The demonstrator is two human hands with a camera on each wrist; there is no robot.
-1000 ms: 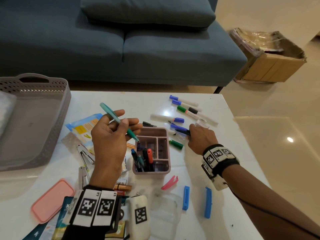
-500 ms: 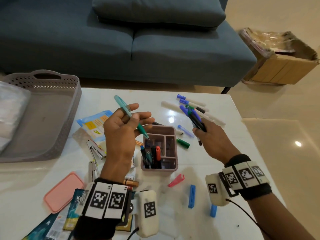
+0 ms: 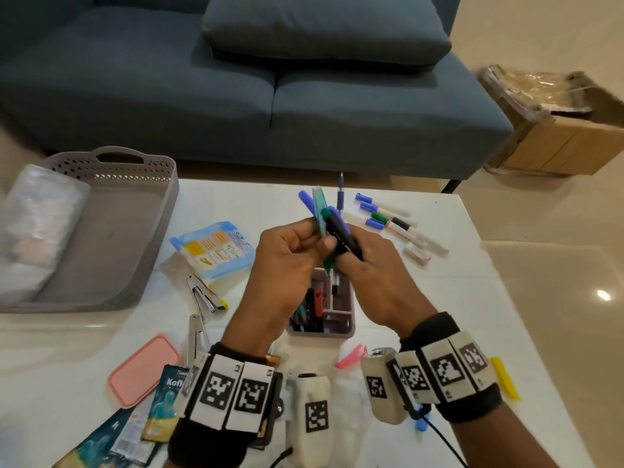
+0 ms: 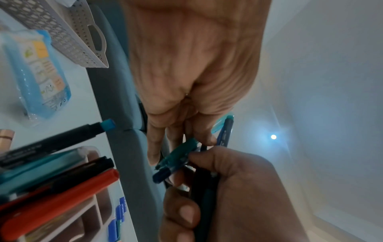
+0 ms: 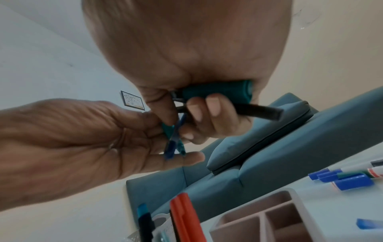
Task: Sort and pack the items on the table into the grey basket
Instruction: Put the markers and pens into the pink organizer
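Both hands meet above the pink pen organiser (image 3: pixel 332 327): right hand (image 3: pixel 374 275) clutches several pens, left hand (image 3: pixel 287 261) pinches a teal pen (image 3: pixel 319 211) (grips crossing); one could slip onto the table (image 3: pixel 439 298).

A home living room, blue-grey sofa (image 3: pixel 236 79) with a loose cushion (image 3: pixel 324 28) beyond the hands, glossy tiled floor (image 3: pixel 557 265), white coffee table (image 3: pixel 439 282) beneath them

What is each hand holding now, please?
Left hand: pinches the teal pen.
Right hand: grips a bundle of pens.
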